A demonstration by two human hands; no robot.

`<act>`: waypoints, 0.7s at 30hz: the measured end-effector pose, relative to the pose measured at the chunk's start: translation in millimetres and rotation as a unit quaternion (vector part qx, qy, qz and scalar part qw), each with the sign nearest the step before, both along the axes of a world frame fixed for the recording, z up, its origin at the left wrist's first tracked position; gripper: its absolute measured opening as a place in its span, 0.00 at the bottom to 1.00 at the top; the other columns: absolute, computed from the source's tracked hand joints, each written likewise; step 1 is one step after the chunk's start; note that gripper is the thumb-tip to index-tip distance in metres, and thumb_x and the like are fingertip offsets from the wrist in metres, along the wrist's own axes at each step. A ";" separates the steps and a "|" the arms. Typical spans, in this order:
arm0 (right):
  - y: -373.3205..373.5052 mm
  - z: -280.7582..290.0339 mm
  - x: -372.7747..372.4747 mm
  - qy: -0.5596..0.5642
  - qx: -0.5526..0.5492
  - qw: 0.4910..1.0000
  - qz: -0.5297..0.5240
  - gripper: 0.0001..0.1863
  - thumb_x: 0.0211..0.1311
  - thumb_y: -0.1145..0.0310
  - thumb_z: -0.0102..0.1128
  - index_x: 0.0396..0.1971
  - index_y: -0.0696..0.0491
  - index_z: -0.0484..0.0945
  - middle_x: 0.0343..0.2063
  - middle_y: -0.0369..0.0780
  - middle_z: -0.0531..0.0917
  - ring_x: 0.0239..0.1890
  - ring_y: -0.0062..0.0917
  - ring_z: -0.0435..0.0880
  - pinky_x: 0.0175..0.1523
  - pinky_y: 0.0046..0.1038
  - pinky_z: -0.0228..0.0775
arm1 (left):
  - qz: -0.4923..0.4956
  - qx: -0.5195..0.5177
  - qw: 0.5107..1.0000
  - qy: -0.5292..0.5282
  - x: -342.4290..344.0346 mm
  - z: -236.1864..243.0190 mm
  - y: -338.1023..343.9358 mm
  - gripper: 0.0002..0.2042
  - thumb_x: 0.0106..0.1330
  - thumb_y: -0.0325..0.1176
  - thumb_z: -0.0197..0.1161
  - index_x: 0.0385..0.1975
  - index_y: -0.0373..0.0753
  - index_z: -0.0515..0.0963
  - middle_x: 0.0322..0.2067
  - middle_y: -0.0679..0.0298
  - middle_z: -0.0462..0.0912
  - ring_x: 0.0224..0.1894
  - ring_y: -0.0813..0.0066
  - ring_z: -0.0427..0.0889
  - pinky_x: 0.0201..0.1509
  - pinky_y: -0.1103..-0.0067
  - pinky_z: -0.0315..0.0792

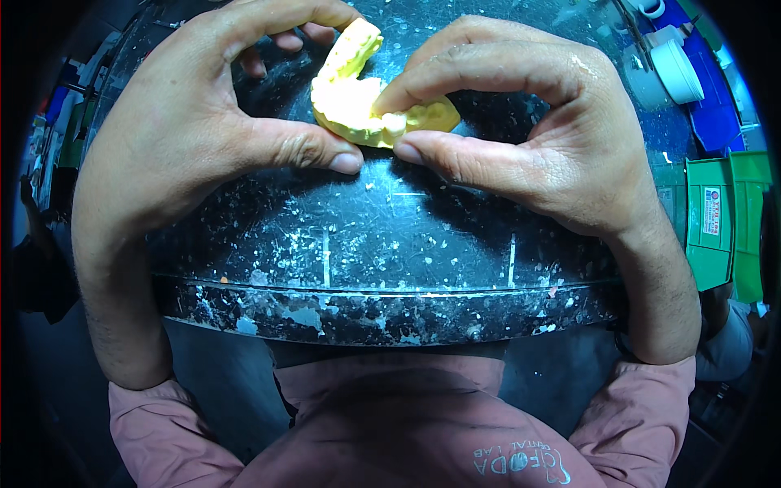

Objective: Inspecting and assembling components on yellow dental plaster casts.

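A bright yellow horseshoe-shaped dental model [342, 89] sits on the dark, speckled bench, its middle washed out by glare. My left hand [191, 138] curves around its left side, the index fingertip on the upper arm of the model and the thumb tip at its lower left edge. My right hand [553, 138] is closed in a pinch at a small white tooth-shaped piece [394, 124] on the front of the model, index finger above and thumb below. The undersides of both hands' fingertips are partly hidden.
The dark bench [407, 244] has a worn front edge. At right are white round containers [679, 75], a blue bin [704, 122] and green bins [708, 211]. Part of another person [720, 342] shows at the lower right, and a dark figure [37, 252] at the far left.
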State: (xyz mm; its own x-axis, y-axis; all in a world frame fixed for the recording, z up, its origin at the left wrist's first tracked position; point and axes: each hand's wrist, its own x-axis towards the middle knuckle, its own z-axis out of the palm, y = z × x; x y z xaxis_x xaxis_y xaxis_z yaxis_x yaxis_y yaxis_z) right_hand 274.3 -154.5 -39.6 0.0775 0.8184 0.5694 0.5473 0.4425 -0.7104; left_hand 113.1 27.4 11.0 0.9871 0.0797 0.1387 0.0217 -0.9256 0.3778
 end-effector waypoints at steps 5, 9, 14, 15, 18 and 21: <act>0.5 11.3 4.4 -0.085 -0.081 0.993 -0.021 0.10 0.50 0.76 0.75 0.34 0.58 0.87 0.34 0.40 0.86 0.38 0.24 0.84 0.44 0.24 0.75 | -0.004 0.000 1.000 0.002 -0.6 -0.6 -0.1 0.38 0.34 0.43 0.83 0.52 0.42 0.80 0.48 0.70 0.79 0.50 0.75 0.74 0.56 0.77 0.65; 0.3 -4.7 -5.1 0.050 -0.019 0.998 -0.027 0.09 0.50 0.76 0.75 0.33 0.58 0.87 0.33 0.40 0.86 0.38 0.24 0.84 0.44 0.24 0.75 | -0.015 0.006 1.000 -0.007 0.9 -1.1 -0.2 0.38 0.33 0.43 0.83 0.52 0.42 0.80 0.47 0.69 0.80 0.51 0.74 0.75 0.60 0.76 0.64; 1.5 2.1 -3.9 0.027 -0.012 1.000 -0.001 0.10 0.50 0.77 0.75 0.34 0.57 0.87 0.33 0.39 0.86 0.38 0.23 0.84 0.44 0.23 0.75 | -0.014 0.004 1.000 -0.012 1.9 -2.2 0.8 0.38 0.33 0.43 0.83 0.52 0.42 0.80 0.47 0.69 0.80 0.52 0.74 0.75 0.60 0.76 0.64; 0.0 0.9 -4.8 0.025 -0.010 1.000 -0.002 0.10 0.50 0.77 0.75 0.34 0.57 0.87 0.33 0.39 0.86 0.38 0.23 0.84 0.44 0.23 0.75 | -0.018 0.008 1.000 -0.012 1.7 -0.4 0.0 0.38 0.34 0.43 0.83 0.52 0.41 0.80 0.47 0.69 0.80 0.51 0.74 0.75 0.60 0.76 0.64; -1.1 -5.5 -5.3 0.052 -0.035 0.997 -0.037 0.10 0.50 0.76 0.74 0.34 0.57 0.88 0.33 0.39 0.86 0.38 0.23 0.84 0.44 0.23 0.75 | 0.013 -0.029 0.999 0.005 0.8 3.7 -5.3 0.37 0.35 0.42 0.83 0.51 0.41 0.80 0.46 0.70 0.80 0.51 0.74 0.76 0.60 0.76 0.64; 1.5 1.6 -1.6 0.071 -0.045 0.996 -0.013 0.10 0.51 0.75 0.74 0.35 0.56 0.88 0.33 0.39 0.86 0.38 0.23 0.84 0.44 0.23 0.75 | 0.000 -0.023 1.000 -0.001 2.6 0.7 -1.5 0.36 0.36 0.41 0.83 0.51 0.41 0.80 0.45 0.70 0.79 0.51 0.75 0.76 0.59 0.76 0.65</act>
State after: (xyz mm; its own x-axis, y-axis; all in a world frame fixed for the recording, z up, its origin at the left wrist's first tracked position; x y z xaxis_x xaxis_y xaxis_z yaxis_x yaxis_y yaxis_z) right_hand 272.7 -153.1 -38.0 0.1746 0.8627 0.4747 0.4490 0.3593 -0.8181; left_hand 115.7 26.0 11.7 0.9869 0.0860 0.1362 0.0210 -0.9071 0.4204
